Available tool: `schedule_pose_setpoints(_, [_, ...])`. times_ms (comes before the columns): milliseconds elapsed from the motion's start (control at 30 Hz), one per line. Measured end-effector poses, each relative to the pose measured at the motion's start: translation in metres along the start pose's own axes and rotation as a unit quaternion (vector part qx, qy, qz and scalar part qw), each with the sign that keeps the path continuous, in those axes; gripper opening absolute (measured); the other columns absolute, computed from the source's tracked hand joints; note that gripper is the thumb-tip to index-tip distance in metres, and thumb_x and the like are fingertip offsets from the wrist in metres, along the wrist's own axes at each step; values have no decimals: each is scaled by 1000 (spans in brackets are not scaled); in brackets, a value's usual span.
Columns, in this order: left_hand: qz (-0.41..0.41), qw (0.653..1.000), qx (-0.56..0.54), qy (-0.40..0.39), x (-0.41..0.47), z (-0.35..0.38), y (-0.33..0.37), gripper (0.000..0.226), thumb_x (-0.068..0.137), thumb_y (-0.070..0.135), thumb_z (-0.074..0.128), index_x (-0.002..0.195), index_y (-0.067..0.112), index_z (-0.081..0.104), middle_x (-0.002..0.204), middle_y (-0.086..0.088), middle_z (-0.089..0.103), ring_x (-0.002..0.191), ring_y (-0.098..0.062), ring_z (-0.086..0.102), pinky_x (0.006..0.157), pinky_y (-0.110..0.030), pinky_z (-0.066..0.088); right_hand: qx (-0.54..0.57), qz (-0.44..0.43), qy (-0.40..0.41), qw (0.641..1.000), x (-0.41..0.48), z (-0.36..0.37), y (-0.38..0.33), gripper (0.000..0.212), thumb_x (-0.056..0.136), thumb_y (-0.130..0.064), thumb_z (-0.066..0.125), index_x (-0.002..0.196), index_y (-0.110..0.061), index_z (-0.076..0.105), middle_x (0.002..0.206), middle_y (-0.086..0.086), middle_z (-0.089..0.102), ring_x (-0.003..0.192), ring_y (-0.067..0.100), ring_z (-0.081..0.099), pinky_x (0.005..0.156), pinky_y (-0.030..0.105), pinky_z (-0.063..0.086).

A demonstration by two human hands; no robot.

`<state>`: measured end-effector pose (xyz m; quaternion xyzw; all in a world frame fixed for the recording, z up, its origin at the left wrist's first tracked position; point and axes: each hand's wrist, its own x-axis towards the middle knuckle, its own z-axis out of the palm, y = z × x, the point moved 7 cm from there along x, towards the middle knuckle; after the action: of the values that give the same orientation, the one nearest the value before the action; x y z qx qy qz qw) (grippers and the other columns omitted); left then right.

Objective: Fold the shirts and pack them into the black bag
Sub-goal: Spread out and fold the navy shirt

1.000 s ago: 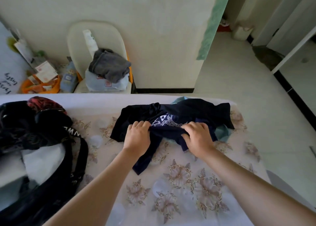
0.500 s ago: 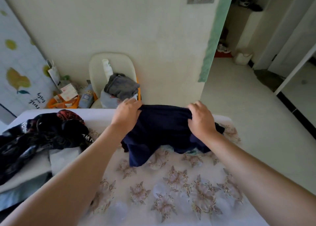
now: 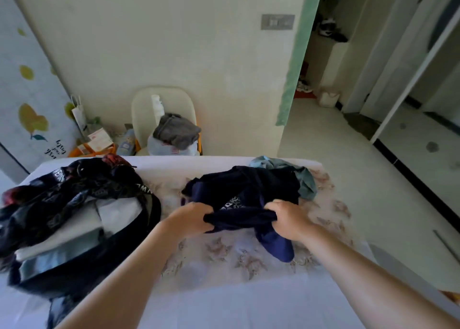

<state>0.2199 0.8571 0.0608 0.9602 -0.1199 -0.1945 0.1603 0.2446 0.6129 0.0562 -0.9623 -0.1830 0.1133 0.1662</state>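
Note:
A navy shirt [image 3: 245, 194] with a white print lies bunched on the floral tablecloth [image 3: 236, 256]. My left hand [image 3: 193, 218] grips its near edge on the left, and my right hand [image 3: 286, 216] grips the same edge on the right, so the cloth stretches between them. A pale teal shirt [image 3: 302, 177] lies crumpled behind it at the far right of the table. The black bag [image 3: 82, 244] lies open at the left, with folded white and light blue clothes [image 3: 74, 234] stacked inside.
Dark patterned fabric [image 3: 79, 182] drapes over the bag's far side. Behind the table stands a white chair [image 3: 139, 109] with grey clothes [image 3: 176, 131] on it. An orange basket [image 3: 92, 147] of small items sits by the wall. The table's right edge borders open floor [image 3: 361, 179].
The hands have pulled the navy shirt back from the far edge toward me and gathered its near edge. The printed side now shows, and the teal shirt behind is uncovered.

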Motion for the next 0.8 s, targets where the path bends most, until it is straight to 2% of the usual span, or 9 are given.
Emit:
schedule_pose_setpoints(100, [4,998,16,-61,-20,69,-10,16,85,41,60,81,26,55,82,8,59,82,-18,58,66,-29,41,0,34,-49,998,-39,56,6,27,77,-9,51,86,-33,59,94,-7,61,91,23,61,70,36,45])
schedule_pose_setpoints(233, [-11,974,-3,-226,-37,141,-8,27,73,37,62,93,21,69,87,-1,71,77,-18,65,70,-29,51,9,104,-203,974,-77,111,16,30,71,-10,42,64,-38,50,88,-12,54,84,17,52,64,27,38])
schedule_pose_setpoints(333, [-33,955,-26,-294,-40,165,-1,31,77,43,66,105,30,72,89,1,72,75,-13,64,77,-27,53,35,122,-339,932,-99,137,17,19,70,-16,45,78,-18,62,83,-2,67,73,9,54,67,27,40])
schedule_pose_setpoints(367, [-39,955,-33,-292,-36,166,3,33,81,42,66,111,30,70,93,1,73,79,-13,66,83,-29,53,52,120,-349,928,-99,141,20,25,72,-19,47,88,-11,64,93,4,72,75,8,56,71,28,42])
schedule_pose_setpoints(433, [-18,969,-31,-246,-18,156,15,34,90,38,62,121,26,67,111,0,72,95,-15,67,91,-28,49,79,135,-316,936,-92,139,31,38,80,-25,49,108,-7,66,119,9,68,101,15,64,92,34,48])
schedule_pose_setpoints(500, [3,983,-50,-179,4,140,30,31,95,30,57,124,24,65,124,4,65,107,-14,62,91,-23,45,128,177,-236,947,-79,123,49,39,87,-24,50,119,-15,69,126,0,67,118,17,61,103,31,46])
schedule_pose_setpoints(600, [-13,988,-124,-95,41,117,46,31,97,25,51,126,31,60,124,10,63,94,-9,62,85,-26,50,177,198,-125,956,-52,94,72,38,92,-18,50,126,-28,63,128,-5,62,112,11,60,92,23,47])
schedule_pose_setpoints(700, [8,994,-108,-8,86,93,63,48,96,22,53,141,35,45,138,8,52,117,-16,57,97,-38,49,154,191,-29,969,-15,71,96,44,91,-24,58,135,-31,55,136,-3,55,108,13,60,92,27,46])
schedule_pose_setpoints(800, [35,996,-30,74,137,73,78,67,94,16,53,152,35,25,153,6,27,127,-22,48,91,-42,52,142,174,18,974,24,62,114,70,87,-33,64,150,-31,33,155,-2,31,121,16,55,96,33,48])
